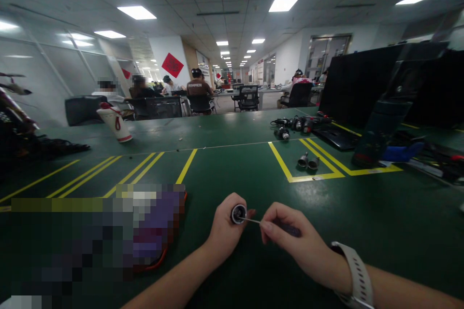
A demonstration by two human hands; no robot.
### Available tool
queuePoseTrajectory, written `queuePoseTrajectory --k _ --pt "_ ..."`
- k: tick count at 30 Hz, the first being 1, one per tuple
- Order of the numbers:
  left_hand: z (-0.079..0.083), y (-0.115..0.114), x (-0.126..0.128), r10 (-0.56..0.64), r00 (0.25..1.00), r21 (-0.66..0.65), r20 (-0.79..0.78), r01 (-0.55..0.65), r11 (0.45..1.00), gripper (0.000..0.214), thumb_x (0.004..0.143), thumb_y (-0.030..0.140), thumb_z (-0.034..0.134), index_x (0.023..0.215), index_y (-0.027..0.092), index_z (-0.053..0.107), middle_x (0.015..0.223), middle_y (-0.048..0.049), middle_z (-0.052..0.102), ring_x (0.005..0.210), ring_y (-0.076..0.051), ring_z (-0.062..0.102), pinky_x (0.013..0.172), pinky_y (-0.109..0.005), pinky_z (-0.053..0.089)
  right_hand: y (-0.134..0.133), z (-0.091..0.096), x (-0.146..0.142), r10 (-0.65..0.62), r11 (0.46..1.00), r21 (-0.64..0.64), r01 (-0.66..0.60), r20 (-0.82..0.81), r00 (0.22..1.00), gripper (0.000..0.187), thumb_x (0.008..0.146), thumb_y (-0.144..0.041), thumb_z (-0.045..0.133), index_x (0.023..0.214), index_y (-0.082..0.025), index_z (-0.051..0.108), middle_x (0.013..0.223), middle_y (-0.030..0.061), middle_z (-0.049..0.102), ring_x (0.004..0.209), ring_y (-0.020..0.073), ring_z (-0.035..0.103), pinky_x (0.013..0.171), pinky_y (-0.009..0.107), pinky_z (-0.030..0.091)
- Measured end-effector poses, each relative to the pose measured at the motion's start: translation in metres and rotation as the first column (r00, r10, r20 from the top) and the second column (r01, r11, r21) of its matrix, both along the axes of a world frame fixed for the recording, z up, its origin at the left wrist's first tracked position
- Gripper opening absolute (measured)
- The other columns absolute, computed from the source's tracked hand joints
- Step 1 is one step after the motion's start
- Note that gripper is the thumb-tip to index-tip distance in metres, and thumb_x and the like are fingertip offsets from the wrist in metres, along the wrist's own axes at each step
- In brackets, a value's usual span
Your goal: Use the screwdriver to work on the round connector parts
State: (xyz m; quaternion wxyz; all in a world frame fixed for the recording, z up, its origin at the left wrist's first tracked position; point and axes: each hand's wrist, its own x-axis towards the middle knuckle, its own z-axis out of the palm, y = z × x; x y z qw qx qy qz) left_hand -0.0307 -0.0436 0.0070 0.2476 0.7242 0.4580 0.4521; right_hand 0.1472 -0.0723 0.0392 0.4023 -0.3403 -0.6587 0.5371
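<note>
- Under ceiling lights (283, 5), working at a green table (224, 164) marked with yellow tape (315, 178).
- Gripping a metal-rimmed part (238, 214) in the curled left hand (225, 231), open end toward the camera, over the near side of the table.
- Pinching a thin tool (251, 220) in the right hand (295, 239), tip at the part's opening.
- Seemingly partway through work there; amount left, cannot tell.
- Not in hand: two metal shells (302, 160), resting within the tape.

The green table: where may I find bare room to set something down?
Bare: green tabletop ahead of the left hand, between a yellow tape strip and the yellow-taped bay holding two grey metal cups. Crowded: far right, with black cabled items and a dark cylinder.
</note>
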Motion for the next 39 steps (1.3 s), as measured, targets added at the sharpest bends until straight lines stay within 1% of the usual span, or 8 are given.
queuePoseTrajectory --k 4,9,15,20,27,30,32,39 --pt "0.002 0.0 0.0 0.001 1.0 -0.008 0.01 -0.001 1.0 0.02 0.076 0.02 0.06 0.064 0.02 0.044 0.067 0.004 0.044 0.06 -0.012 0.043 0.054 -0.023 0.035 0.0 0.005 0.004 0.0 0.999 0.037 -0.002 0.041 0.999 0.024 0.086 -0.035 0.054 0.07 -0.017 0.054 0.064 -0.0014 0.053 0.06 0.0119 0.047 0.057 0.026 0.037" --pt "0.002 -0.001 0.0 0.01 1.0 0.005 -0.019 -0.01 1.0 0.018 0.076 0.019 0.06 0.065 0.019 0.045 0.068 0.0029 0.046 0.061 -0.013 0.044 0.056 -0.023 0.036 0.003 0.008 0.008 -0.087 0.993 0.079 0.083 0.036 0.996 0.026 0.087 -0.035 0.05 0.068 -0.018 0.052 0.059 -0.0024 0.051 0.057 0.0119 0.046 0.054 0.025 0.036" --pt "-0.002 0.0 -0.001 0.048 0.99 0.063 -0.135 -0.04 0.997 0.02 0.079 0.021 0.058 0.065 0.02 0.044 0.069 0.0014 0.048 0.065 -0.015 0.047 0.058 -0.025 0.036 -0.004 0.013 0.003 -0.1 0.977 0.208 0.053 0.224 0.969 0.025 0.087 -0.032 0.046 0.067 -0.018 0.05 0.06 -0.0017 0.05 0.056 0.0126 0.046 0.054 0.026 0.037" --pt "-0.003 -0.001 0.0 0.05 0.98 0.103 -0.192 -0.031 0.994 0.022 0.081 0.023 0.056 0.064 0.02 0.043 0.068 0.0016 0.048 0.066 -0.015 0.047 0.06 -0.026 0.035 -0.015 0.014 0.0 -0.133 0.917 0.398 -0.021 0.354 0.926 0.02 0.088 -0.022 0.044 0.071 -0.018 0.051 0.067 0.0002 0.053 0.062 0.0135 0.049 0.058 0.027 0.038" --pt "-0.002 0.0 0.001 0.069 0.997 0.047 -0.031 -0.068 0.997 0.023 0.079 0.025 0.059 0.063 0.02 0.042 0.064 0.0037 0.043 0.061 -0.014 0.044 0.057 -0.025 0.035 -0.019 0.01 -0.001 -0.15 0.826 0.556 -0.087 0.367 0.918 0.014 0.087 -0.012 0.041 0.077 -0.017 0.05 0.071 0.0025 0.053 0.066 0.0144 0.049 0.06 0.027 0.04" --pt "-0.002 0.0 0.002 0.08 0.996 0.01 0.035 -0.08 0.997 0.024 0.077 0.025 0.06 0.063 0.021 0.041 0.064 0.0046 0.041 0.058 -0.013 0.042 0.054 -0.024 0.034 -0.019 0.011 -0.001 -0.142 0.804 0.585 -0.107 0.364 0.921 0.014 0.086 -0.011 0.04 0.078 -0.017 0.05 0.072 0.0032 0.054 0.065 0.0147 0.048 0.059 0.027 0.04" --pt "-0.002 -0.001 0.003 0.076 0.997 0.0 0.031 -0.076 0.997 0.023 0.077 0.025 0.059 0.063 0.021 0.041 0.064 0.0043 0.042 0.058 -0.013 0.042 0.054 -0.024 0.035 -0.018 0.012 -0.001 -0.15 0.799 0.593 -0.103 0.361 0.92 0.014 0.086 -0.011 0.04 0.078 -0.017 0.05 0.072 0.0033 0.054 0.065 0.0148 0.048 0.058 0.027 0.04" --pt "0.0 -0.002 0.002 0.045 0.981 0.038 -0.188 -0.038 0.999 0.021 0.078 0.023 0.057 0.062 0.021 0.042 0.066 0.0024 0.047 0.063 -0.015 0.047 0.06 -0.028 0.036 -0.018 0.017 0.001 -0.195 0.818 0.568 -0.092 0.424 0.885 0.015 0.087 -0.014 0.042 0.076 -0.017 0.051 0.072 0.0026 0.055 0.065 0.0145 0.049 0.059 0.027 0.039"
